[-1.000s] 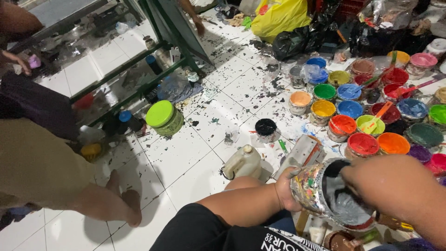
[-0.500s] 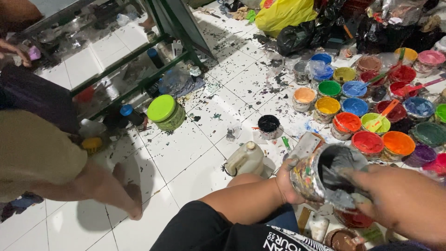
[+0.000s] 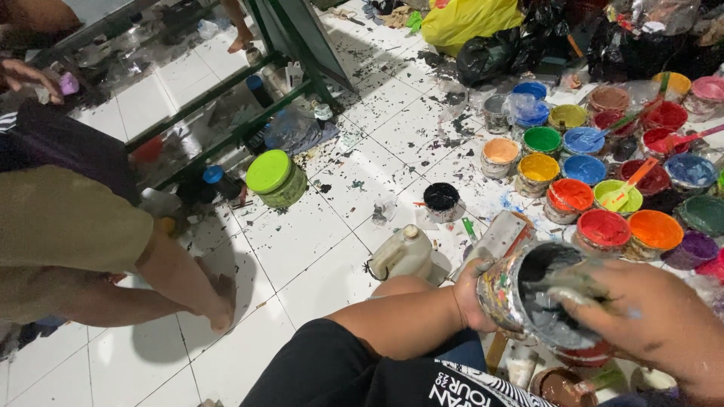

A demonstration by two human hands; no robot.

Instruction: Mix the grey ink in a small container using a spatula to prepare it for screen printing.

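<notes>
My left hand (image 3: pixel 473 292) grips a paint-smeared can (image 3: pixel 520 301) by its side, tilted toward me, with grey paint inside. My right hand (image 3: pixel 654 324) is over the can's mouth and holds a paint-coated stirring stick (image 3: pixel 567 285) that dips into the grey paint. Both hands are low at the right of the view, above my knee in black shorts (image 3: pixel 332 369).
Several open pots of coloured paint (image 3: pixel 603 227) crowd the floor at the right. A black paint pot (image 3: pixel 441 200), a white jug (image 3: pixel 403 255) and a green-lidded jar (image 3: pixel 275 179) stand on the splattered white tiles. Another person's legs (image 3: pixel 173 275) are at the left; a green frame (image 3: pixel 294 45) is behind.
The can and both hands have stayed together, with my right hand shifting over the can's mouth. The other person's leg moved slightly right.
</notes>
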